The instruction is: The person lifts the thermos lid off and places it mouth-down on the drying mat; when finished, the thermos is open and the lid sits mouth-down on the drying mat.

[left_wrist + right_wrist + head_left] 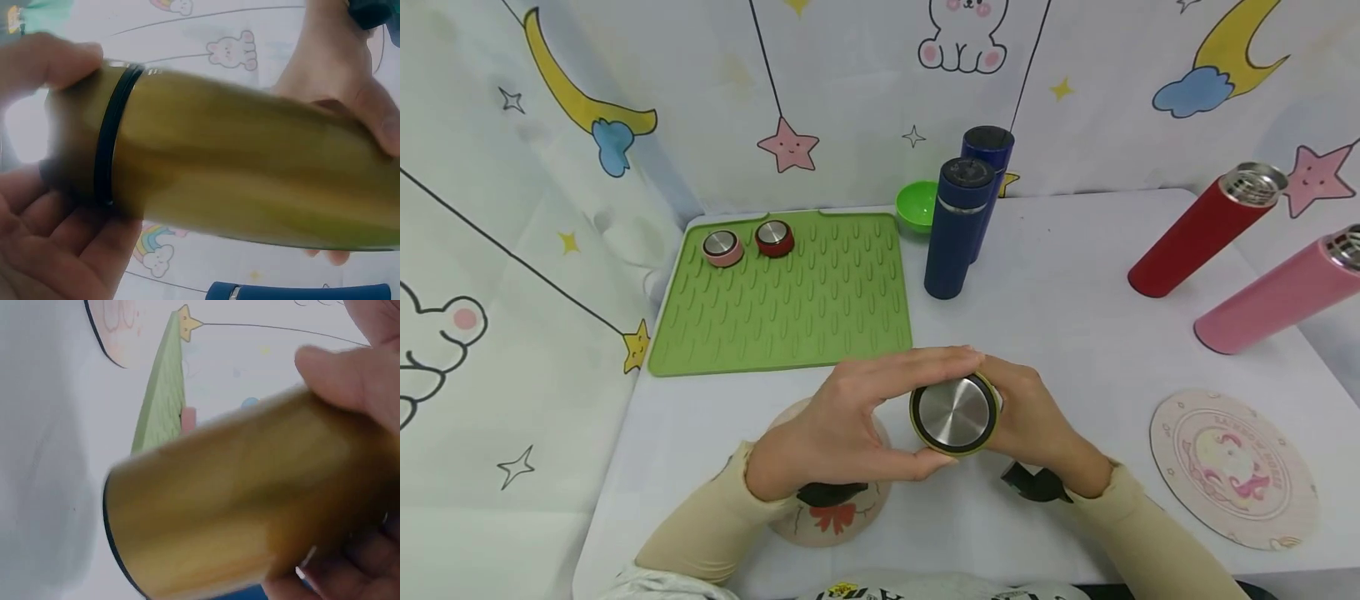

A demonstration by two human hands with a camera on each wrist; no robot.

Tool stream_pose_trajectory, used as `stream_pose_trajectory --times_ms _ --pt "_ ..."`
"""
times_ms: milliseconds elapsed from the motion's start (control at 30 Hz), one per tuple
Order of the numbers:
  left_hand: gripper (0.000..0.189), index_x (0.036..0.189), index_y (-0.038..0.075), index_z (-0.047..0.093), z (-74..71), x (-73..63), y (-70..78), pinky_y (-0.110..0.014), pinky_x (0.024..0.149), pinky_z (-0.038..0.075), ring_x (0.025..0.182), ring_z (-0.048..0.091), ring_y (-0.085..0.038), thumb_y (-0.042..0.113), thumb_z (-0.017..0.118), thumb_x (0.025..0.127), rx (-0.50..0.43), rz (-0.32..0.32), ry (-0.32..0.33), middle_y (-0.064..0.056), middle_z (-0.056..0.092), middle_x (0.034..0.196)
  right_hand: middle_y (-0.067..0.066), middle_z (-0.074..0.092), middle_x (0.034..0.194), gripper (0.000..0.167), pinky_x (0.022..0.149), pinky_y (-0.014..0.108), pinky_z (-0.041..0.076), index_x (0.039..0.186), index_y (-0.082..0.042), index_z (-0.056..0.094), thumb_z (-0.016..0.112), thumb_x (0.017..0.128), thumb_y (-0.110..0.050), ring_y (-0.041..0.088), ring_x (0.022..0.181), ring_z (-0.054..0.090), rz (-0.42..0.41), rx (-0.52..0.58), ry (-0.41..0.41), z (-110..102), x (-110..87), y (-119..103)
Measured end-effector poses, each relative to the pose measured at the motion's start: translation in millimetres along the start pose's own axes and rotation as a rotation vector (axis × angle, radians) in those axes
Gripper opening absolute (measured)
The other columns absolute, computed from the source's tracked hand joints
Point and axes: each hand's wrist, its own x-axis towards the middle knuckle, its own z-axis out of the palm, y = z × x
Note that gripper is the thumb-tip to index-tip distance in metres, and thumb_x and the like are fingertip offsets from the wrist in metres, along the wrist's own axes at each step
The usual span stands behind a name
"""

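A yellow-green thermos [955,412] is held upright in front of the body, its steel-topped lid [78,134] facing the head camera. My left hand [850,417] grips the lid, thumb on one side and fingers on the other. Lower on the body, my right hand [1030,408] holds the thermos, with its thumb along one side in the right wrist view. A dark ring [115,134] runs between lid and body. From the head view most of the thermos body is hidden under its top.
A green mat [782,300] bears a pink lid [722,248] and a red lid [774,238]. Behind stand two blue thermoses [955,233] and a green bowl [915,207]. Open red [1202,233] and pink thermoses [1277,292] stand right, near a round coaster [1232,471]. Another coaster [831,525] lies under my left wrist.
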Motion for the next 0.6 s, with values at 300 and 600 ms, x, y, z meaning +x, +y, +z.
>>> stream_pose_trajectory --times_ms 300,600 --pt "0.071 0.137 -0.009 0.06 7.4 -1.7 -2.4 -0.041 0.111 0.055 0.134 0.064 -0.029 0.006 0.09 0.075 0.044 -0.04 0.178 -0.024 0.067 0.138 0.016 0.074 0.124 0.062 0.109 0.017 0.05 0.133 -0.001 0.067 0.073 0.092 -0.047 0.013 0.121 0.069 -0.031 -0.112 0.273 16.8 4.1 -4.8" --pt "0.075 0.139 -0.007 0.06 14.4 -1.8 -1.6 -0.041 0.109 0.056 0.132 0.066 -0.027 0.008 0.094 0.073 0.066 -0.059 0.26 -0.022 0.067 0.139 0.019 0.074 0.122 0.055 0.109 0.019 0.051 0.133 0.002 0.066 0.071 0.096 -0.038 0.022 0.116 0.072 -0.043 -0.184 0.383 24.2 8.1 -6.3"
